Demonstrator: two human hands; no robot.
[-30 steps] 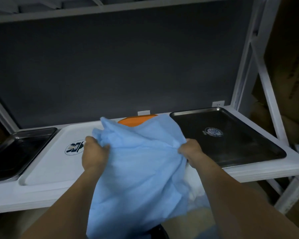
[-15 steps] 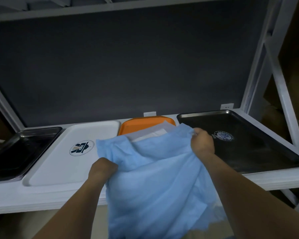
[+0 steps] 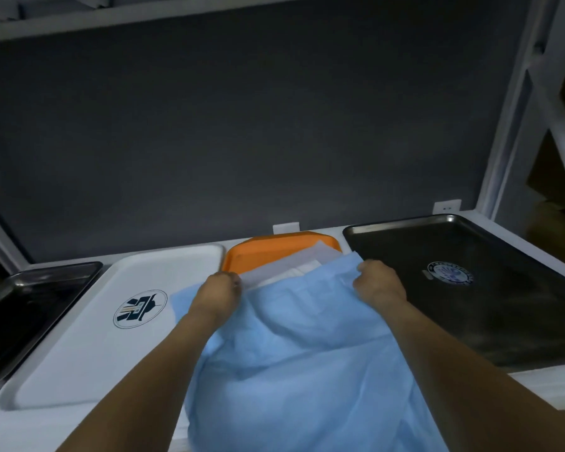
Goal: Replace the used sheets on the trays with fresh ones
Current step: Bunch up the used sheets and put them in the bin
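From the head camera, both hands grip a light blue sheet [image 3: 300, 353] by its far edge. The left hand [image 3: 216, 290] is curled into a fist on the left part of that edge, and the right hand [image 3: 380, 283] bunches the right corner between curled fingers and thumb. The sheet is crumpled and drapes from the hands down over the front edge of the white shelf [image 3: 552, 383], between the forearms. Its far edge lies over the near part of an orange tray [image 3: 265, 252], where pale white sheets [image 3: 284, 272] show just beyond the blue fabric. Just left of the orange tray is a white tray [image 3: 111, 321] with a round dark logo, partly overlapped by the blue sheet at its right side. Further left sits a steel tray [image 3: 20, 305], cut off by the picture edge. Just right of the orange tray is a dark metal tray [image 3: 470, 321] bearing a round emblem. A dark grey back panel [image 3: 274, 125] rises behind the trays.
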